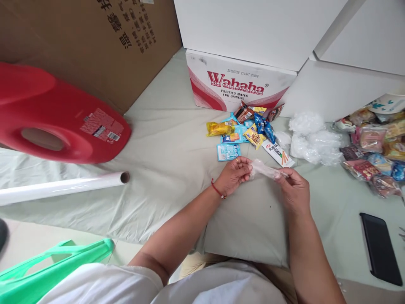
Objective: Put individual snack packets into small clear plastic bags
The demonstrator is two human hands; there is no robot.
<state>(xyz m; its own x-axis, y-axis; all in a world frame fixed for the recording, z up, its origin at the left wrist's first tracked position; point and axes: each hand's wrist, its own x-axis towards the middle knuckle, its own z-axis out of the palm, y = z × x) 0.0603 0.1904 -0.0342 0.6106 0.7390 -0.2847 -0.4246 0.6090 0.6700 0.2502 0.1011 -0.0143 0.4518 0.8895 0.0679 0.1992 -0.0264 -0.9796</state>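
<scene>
1. Currently, clear plastic (265, 169) stretches over the desk (249, 228) between the left hand (236, 175) and right hand (295, 190), each pinching an end.
2. Straightening seems underway; the next move likely calls for steady pinching.
3. Snack packets (254, 137) lie just beyond.

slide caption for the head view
Left hand and right hand hold translucent plastic between them, near a pile of packaged snacks.

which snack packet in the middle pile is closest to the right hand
The long white packet printed with orange-brown sticks, just beyond the right hand; the other packets in that pile lie farther from it.
</scene>
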